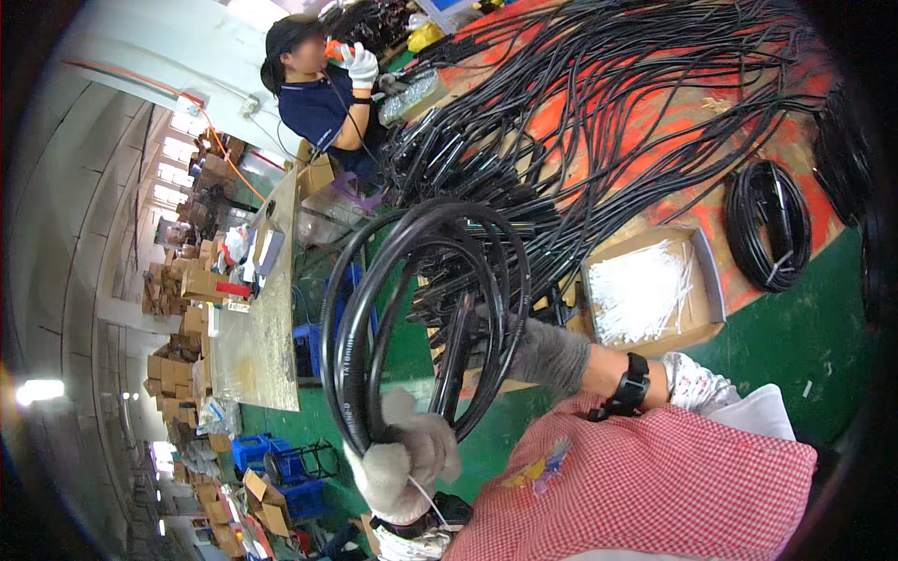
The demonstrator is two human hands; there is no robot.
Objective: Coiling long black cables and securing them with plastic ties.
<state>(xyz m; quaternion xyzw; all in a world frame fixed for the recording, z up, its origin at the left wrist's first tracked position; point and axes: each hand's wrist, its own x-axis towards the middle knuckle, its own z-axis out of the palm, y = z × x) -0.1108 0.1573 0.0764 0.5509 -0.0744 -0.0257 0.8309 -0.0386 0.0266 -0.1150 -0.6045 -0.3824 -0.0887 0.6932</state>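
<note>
The left hand has fingers closed round the black cable coil, whose long axis rises above them, leaning right. The right hand's fingertips are hidden behind it, grip unclear. Rightward: white cable ties; beyond, black cable ends.

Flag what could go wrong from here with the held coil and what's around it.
1. Uncoiling: the held black coil fans into separate loops, so turns may slip if the left hand loosens.
2. Snagging: the coil overlaps the black cable pile in this view and might catch on it; whether they touch is unclear.
3. Spill: the open box of white strips sits near the right hand, which could bump it.
</note>
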